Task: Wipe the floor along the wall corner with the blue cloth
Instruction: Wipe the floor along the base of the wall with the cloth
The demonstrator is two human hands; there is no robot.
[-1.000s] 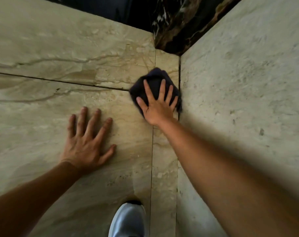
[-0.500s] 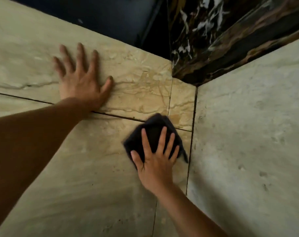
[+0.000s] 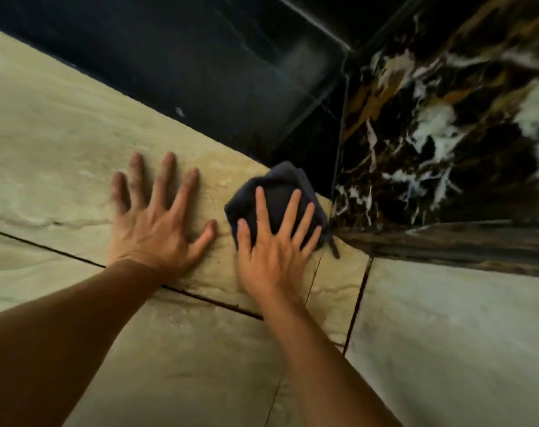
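Note:
The dark blue cloth [image 3: 277, 195] lies bunched on the beige marble floor [image 3: 62, 143], right at the corner where the floor meets the dark walls. My right hand [image 3: 274, 241] presses flat on the cloth with fingers spread, covering its near half. My left hand [image 3: 157, 220] rests palm-down on the bare floor just left of the cloth, fingers apart, holding nothing.
A black glossy wall panel [image 3: 216, 66] runs along the floor's far edge. A dark brown marble wall with white veins [image 3: 447, 134] stands at the right, above a pale grey wall slab [image 3: 462, 334]. Dark grout lines [image 3: 206, 300] cross the floor tiles.
My right hand has pushed the cloth forward into the corner against the dark walls. My left hand has shifted to lie beside the cloth. The view has moved closer to the corner.

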